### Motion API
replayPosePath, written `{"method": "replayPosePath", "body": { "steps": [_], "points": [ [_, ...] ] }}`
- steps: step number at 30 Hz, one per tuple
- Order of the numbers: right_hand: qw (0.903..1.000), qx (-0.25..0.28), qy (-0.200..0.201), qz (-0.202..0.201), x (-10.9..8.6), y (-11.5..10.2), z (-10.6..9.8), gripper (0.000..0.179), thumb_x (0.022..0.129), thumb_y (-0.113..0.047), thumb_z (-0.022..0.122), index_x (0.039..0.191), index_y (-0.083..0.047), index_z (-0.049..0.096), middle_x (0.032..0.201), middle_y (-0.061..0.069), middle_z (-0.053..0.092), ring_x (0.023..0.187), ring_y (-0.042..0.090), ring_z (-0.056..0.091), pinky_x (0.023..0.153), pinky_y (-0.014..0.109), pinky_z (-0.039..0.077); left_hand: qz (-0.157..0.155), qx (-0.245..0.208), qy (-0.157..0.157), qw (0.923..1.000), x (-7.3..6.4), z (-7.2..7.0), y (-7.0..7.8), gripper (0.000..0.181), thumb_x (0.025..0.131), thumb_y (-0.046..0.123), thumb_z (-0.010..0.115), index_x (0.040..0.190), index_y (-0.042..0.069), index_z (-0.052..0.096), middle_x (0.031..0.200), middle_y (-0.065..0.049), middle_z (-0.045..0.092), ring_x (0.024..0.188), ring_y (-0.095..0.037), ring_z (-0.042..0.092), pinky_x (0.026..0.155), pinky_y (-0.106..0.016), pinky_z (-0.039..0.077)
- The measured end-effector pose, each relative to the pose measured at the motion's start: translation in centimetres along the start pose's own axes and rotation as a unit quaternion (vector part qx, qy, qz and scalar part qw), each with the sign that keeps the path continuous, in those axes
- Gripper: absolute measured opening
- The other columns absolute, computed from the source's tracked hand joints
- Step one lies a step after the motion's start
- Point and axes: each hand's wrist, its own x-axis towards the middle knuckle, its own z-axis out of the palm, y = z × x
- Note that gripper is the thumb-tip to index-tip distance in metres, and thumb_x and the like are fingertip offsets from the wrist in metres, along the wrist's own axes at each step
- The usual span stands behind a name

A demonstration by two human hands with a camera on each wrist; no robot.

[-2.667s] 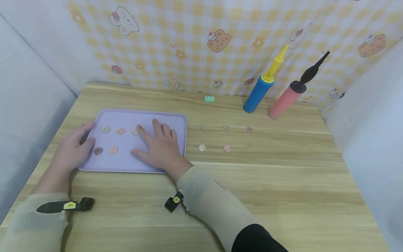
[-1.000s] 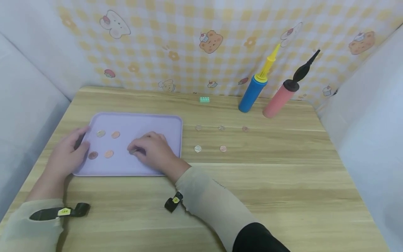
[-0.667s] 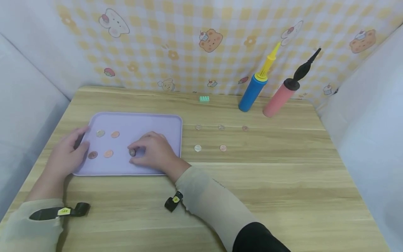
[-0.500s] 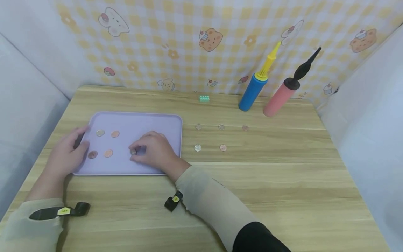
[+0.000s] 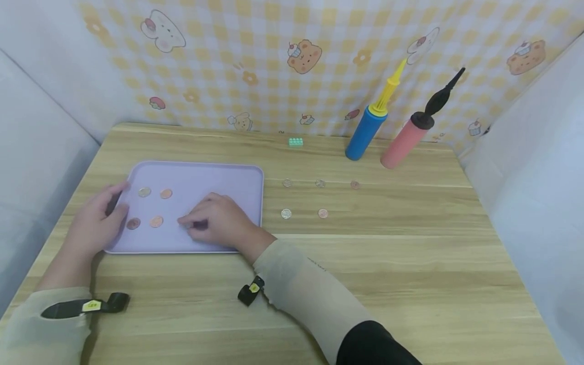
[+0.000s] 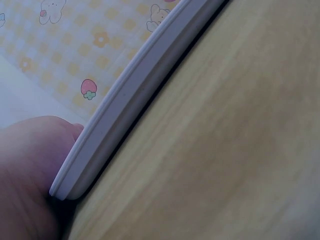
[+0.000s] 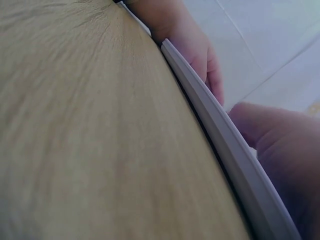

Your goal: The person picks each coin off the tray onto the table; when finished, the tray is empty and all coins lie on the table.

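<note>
A lilac tray lies on the left of the wooden table. On its left part lie a silvery coin, a copper coin, a darker coin and another copper coin. My right hand is low over the tray's middle, thumb and forefinger pinching a grey coin that they mostly cover. At the left rim my left hand rests with thumb and fingers apart, touching the tray edge. Both wrist views show the tray's outer wall, with the coins out of sight.
Right of the tray, several coins lie on the table, among them a silvery one and a copper one. Behind them are a mint toy brick, a blue and yellow hand pump and a pink and black one.
My right hand has gone from spread fingers over a coin to pinching it, bringing it nearer the tray's front and then slightly left. My left hand stays at the rim.
</note>
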Motion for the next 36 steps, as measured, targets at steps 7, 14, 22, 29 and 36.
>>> {"method": "replayPosePath", "body": {
  "steps": [7, 14, 22, 29, 36],
  "points": [
    [0.9902, 0.098, 0.067, 0.074, -0.3, -0.1, 0.0, 0.032, 0.086, -0.021, 0.093, 0.116, -0.019, 0.084, 0.105, -0.011, 0.081, 0.097, -0.011, 0.055, 0.092, 0.004, 0.043, 0.006, 0.002, 0.005, 1.0000, 0.0, 0.1, -0.3, 0.055, 0.112, 0.016, 0.045, 0.164, 0.000, 0.036, 0.166, -0.035, 0.031, 0.155, -0.058, 0.020, 0.125, -0.072, 0.013],
    [0.9855, 0.119, 0.079, 0.091, -0.5, 0.0, -0.1, 0.039, 0.087, -0.017, 0.092, 0.124, -0.014, 0.081, 0.111, -0.004, 0.081, 0.091, -0.008, 0.059, 0.088, 0.005, 0.047, -0.004, 0.009, 0.003, 0.9999, 0.0, 0.2, -0.1, 0.055, 0.112, 0.018, 0.044, 0.164, 0.002, 0.037, 0.166, -0.034, 0.031, 0.155, -0.057, 0.020, 0.124, -0.073, 0.013],
    [0.9917, 0.081, 0.017, 0.098, -0.4, -0.1, -0.2, 0.039, 0.090, -0.022, 0.090, 0.127, -0.019, 0.080, 0.113, -0.008, 0.080, 0.093, -0.009, 0.057, 0.088, 0.003, 0.042, -0.012, 0.009, -0.001, 0.9999, -0.1, 0.1, 0.2, 0.055, 0.113, 0.019, 0.042, 0.165, 0.004, 0.036, 0.168, -0.033, 0.028, 0.156, -0.057, 0.018, 0.124, -0.074, 0.012],
    [0.9948, 0.047, -0.033, 0.084, -0.9, -0.2, -0.8, 0.033, 0.090, -0.031, 0.090, 0.121, -0.021, 0.083, 0.108, -0.015, 0.079, 0.094, -0.005, 0.055, 0.087, 0.006, 0.040, -0.018, 0.008, -0.008, 0.9998, -0.1, 0.2, 0.0, 0.056, 0.114, 0.022, 0.039, 0.167, 0.008, 0.033, 0.171, -0.032, 0.018, 0.158, -0.056, 0.011, 0.123, -0.076, 0.005],
    [0.9992, 0.021, -0.033, 0.002, -2.3, -0.1, -1.8, 0.034, 0.085, -0.036, 0.093, 0.112, -0.017, 0.083, 0.111, -0.010, 0.079, 0.106, 0.006, 0.063, 0.102, 0.011, 0.040, -0.028, 0.008, -0.008, 0.9995, -0.2, 0.0, 0.0, 0.056, 0.114, 0.024, 0.039, 0.168, 0.011, 0.032, 0.172, -0.031, 0.015, 0.158, -0.056, 0.009, 0.122, -0.078, 0.004]
  ]
}}
